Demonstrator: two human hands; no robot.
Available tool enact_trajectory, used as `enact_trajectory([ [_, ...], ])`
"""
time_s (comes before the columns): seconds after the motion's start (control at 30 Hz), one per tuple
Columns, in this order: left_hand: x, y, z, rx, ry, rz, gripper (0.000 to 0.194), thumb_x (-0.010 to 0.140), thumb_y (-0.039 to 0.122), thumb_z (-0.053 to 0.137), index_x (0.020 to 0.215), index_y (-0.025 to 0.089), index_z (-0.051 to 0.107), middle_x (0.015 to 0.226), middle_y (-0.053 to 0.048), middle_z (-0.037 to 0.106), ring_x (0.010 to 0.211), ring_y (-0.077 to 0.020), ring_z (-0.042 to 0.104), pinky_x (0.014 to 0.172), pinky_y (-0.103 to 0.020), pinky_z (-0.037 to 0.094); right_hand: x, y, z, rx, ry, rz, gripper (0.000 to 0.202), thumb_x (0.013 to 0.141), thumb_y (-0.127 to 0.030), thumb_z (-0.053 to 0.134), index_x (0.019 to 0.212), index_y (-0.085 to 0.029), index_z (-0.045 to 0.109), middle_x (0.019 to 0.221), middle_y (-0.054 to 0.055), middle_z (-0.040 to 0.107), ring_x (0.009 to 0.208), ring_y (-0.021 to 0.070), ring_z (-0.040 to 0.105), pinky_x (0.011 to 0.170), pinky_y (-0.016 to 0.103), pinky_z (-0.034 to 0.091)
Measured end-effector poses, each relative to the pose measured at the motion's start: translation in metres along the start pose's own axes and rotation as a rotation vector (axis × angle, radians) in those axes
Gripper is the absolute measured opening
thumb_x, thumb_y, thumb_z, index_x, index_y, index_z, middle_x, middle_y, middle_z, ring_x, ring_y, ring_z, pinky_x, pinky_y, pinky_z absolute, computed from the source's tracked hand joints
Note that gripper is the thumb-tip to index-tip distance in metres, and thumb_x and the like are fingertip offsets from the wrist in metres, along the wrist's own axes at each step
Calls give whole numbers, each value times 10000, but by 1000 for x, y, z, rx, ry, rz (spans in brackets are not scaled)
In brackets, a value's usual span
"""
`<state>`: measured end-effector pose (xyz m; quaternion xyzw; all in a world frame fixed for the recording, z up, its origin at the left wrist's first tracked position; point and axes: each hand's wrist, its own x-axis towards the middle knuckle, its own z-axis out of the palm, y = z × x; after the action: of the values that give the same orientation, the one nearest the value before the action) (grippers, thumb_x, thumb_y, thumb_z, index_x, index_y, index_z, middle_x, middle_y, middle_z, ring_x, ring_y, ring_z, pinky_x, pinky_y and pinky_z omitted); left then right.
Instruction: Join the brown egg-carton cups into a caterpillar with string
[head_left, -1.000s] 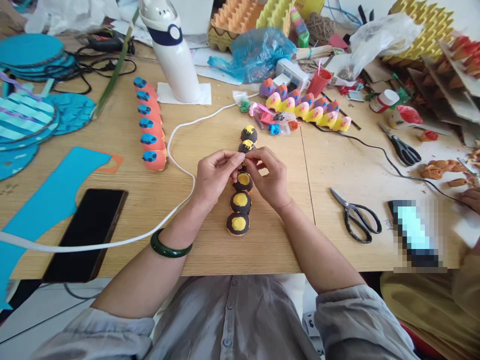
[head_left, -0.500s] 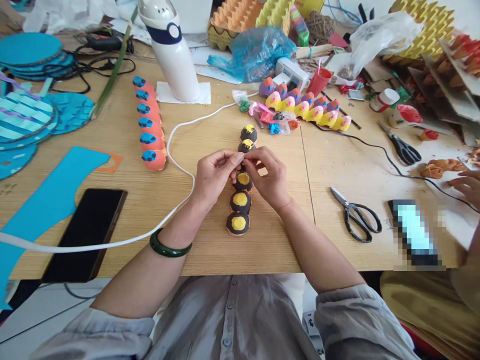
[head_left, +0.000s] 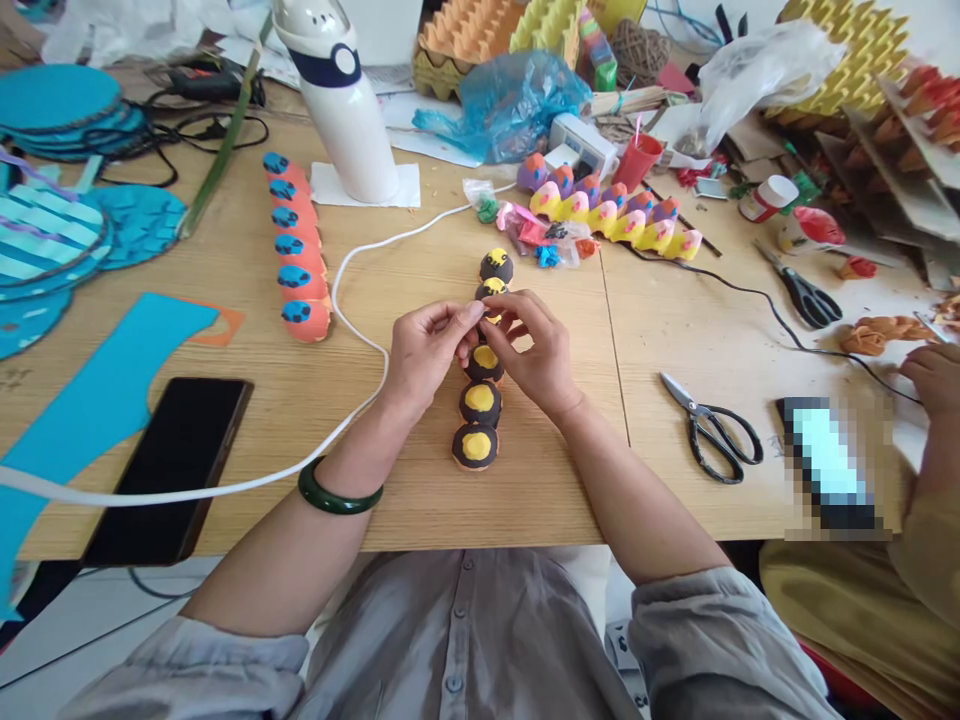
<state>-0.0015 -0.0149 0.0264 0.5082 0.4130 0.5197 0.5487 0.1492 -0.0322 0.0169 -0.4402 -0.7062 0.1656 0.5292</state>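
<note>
A column of rounded cups, dark with yellow discs on top, lies on the wooden table in front of me. The far cups carry small dark marks on their yellow. Over the middle of the column my left hand and my right hand meet, fingertips pinched close together. Whatever is between the fingertips is too small to make out. Both hands partly cover one cup. A dark green bangle circles my left wrist.
An orange strip with blue tops, a white bottle and a white cable are left. Black phone lies front left. Scissors and a lit, pixelated phone are right. Another person's hand shows at the right edge.
My hands stay almost in place, with the right fingers slightly shifted. At the right edge, the other person's hand has changed its pose and now shows beside a thin tool.
</note>
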Motion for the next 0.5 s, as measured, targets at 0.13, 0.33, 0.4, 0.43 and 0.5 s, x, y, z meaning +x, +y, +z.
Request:
enact_trajectory([
  [0.13,0,-1,-1,22,-2,-4,430,810,534,816,638,173,657,579,21,579,476,-70,482,447,-206,424,0,0,0,-12,-2,6,87,1001,-242,604,962,-212,676,910,15,690,761,108,634,652,250,550],
  [0.33,-1,0,-1,18,-21,-20,435,821,551,801,654,177,657,596,19,576,495,-78,496,451,-207,428,0,1,1,1,22,-17,95,997,-233,610,938,-204,678,880,11,688,755,105,637,649,238,544],
  [0.4,-1,1,-1,18,-16,-8,404,803,530,822,676,177,673,597,25,574,493,-76,488,454,-206,430,0,1,1,-1,4,-3,68,990,-229,614,984,-205,677,910,11,690,732,97,625,641,234,539],
  [0.43,-1,1,0,18,-12,-3,392,799,522,827,684,177,680,595,27,572,491,-75,483,454,-206,429,-1,1,1,-1,-2,5,67,986,-230,617,1006,-206,676,925,12,692,724,94,620,638,235,537],
  [0.5,0,2,0,15,-7,-4,393,801,517,824,672,176,677,589,26,568,488,-73,478,453,-206,425,-1,1,1,-3,-8,16,72,987,-240,616,1014,-211,676,931,13,692,728,97,620,642,239,539],
])
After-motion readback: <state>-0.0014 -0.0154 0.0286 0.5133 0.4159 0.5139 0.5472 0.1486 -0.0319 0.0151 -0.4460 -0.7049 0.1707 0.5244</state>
